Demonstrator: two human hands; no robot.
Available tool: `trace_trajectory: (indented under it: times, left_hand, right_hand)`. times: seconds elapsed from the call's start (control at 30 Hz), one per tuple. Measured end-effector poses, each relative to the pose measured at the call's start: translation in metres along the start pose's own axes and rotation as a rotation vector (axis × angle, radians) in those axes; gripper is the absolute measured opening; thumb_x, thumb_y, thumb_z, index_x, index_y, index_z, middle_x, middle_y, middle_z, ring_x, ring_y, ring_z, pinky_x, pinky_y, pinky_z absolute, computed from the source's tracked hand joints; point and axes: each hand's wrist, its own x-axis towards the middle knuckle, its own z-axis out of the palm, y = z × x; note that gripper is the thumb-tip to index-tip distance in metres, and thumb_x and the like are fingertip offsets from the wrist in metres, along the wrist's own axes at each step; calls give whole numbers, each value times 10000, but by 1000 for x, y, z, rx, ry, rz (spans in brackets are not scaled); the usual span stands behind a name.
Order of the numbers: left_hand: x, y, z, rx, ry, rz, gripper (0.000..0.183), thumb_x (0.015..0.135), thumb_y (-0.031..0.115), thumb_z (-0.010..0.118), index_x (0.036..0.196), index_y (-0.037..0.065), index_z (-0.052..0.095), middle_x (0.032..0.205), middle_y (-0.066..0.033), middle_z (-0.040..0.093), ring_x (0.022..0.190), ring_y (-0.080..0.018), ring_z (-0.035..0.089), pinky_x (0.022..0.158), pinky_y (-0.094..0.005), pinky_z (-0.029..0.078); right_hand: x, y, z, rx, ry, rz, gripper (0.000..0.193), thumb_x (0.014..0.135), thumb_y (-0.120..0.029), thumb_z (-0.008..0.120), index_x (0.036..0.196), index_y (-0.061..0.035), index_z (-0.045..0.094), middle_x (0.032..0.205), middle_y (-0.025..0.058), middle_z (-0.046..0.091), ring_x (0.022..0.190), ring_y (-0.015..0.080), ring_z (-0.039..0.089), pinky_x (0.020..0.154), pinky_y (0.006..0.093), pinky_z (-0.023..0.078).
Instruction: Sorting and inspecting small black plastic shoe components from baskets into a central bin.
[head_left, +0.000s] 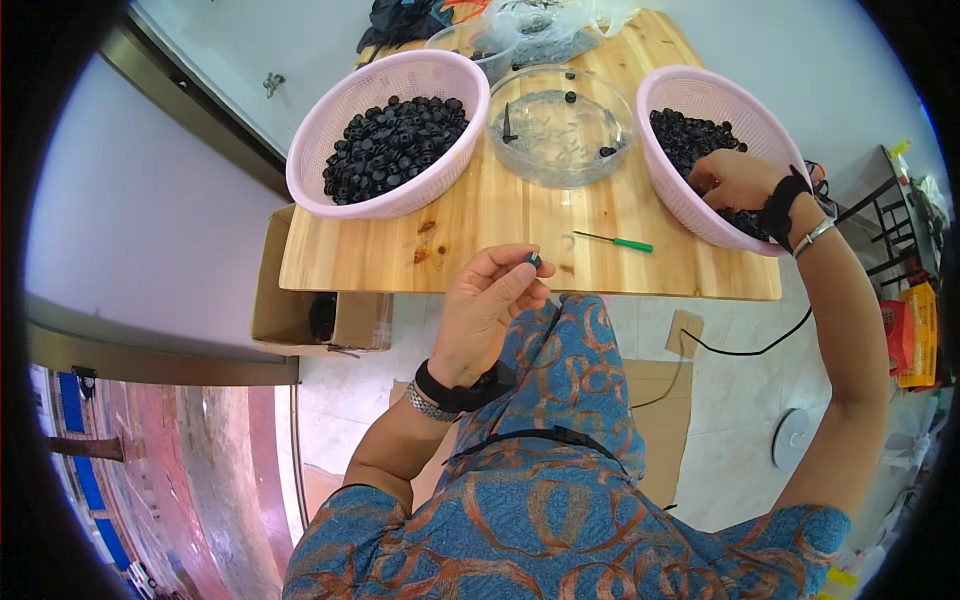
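Between thumb and fingers, my left hand (490,290) pinches a small black knob-like part (533,259) with a light mark, just over the table's front edge. My right hand (738,178) reaches into the pink basket (668,195) on the right, among many small black parts (690,135). Its fingertips are partly hidden there, so what they hold cannot be made out. Another pink basket (440,185) on the left is heaped with small round black caps (400,140). A green-handled screwdriver (630,244) lies on the wood between the baskets.
A clear round tub (560,180) at the table's middle holds a few black pieces. Behind it are another clear container (490,60) and plastic bags (550,30). Below the wooden table (370,255) stands a cardboard box (360,322) at left; a black cable (745,353) hangs at right.
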Motion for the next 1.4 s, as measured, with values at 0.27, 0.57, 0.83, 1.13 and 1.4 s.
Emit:
trace_trajectory:
  times: [0.27, 0.57, 0.83, 1.13, 1.4]
  left_hand:
    - [-5, -2, 5, 4, -10, 17, 193, 869, 70, 543, 1052, 10, 539, 935, -96, 619, 748, -120, 594, 681, -229, 497]
    - [-7, -2, 13, 31, -25, 70, 171, 881, 77, 519, 1042, 28, 550, 985, -121, 612, 795, -137, 605, 690, -240, 499]
    - [-3, -15, 50, -46, -72, 66, 197, 884, 67, 509, 1075, 17, 523, 1033, -114, 593, 842, -149, 601, 712, -247, 493]
    - [-10, -32, 39, -123, -20, 88, 223, 858, 46, 554, 1077, 14, 527, 959, -70, 601, 796, -112, 591, 675, -214, 497]
    - [-22, -28, 45, -210, -4, -22, 252, 902, 107, 500, 1139, 22, 519, 983, -53, 581, 836, -111, 581, 712, -228, 499]
  right_hand:
    - [7, -14, -7, -56, -71, 84, 180, 701, -37, 604, 878, -8, 628, 751, 87, 623, 613, 143, 591, 494, 251, 463]
    - [-63, -68, -7, 857, 356, -118, 90, 825, -40, 546, 899, -12, 588, 763, 9, 574, 672, 60, 539, 603, 196, 456]
    - [-81, -121, 89, 1338, 357, -376, 180, 797, 21, 588, 974, -1, 561, 895, 60, 624, 673, 65, 561, 596, 181, 465]
    - [-64, -144, 137, 1424, 567, -514, 197, 786, 50, 586, 978, 9, 571, 1072, 76, 529, 722, 42, 540, 588, 164, 455]
    - [-67, -152, 148, 1096, 750, -538, 177, 753, 38, 635, 920, 11, 582, 1011, 70, 510, 660, 54, 517, 569, 179, 440]
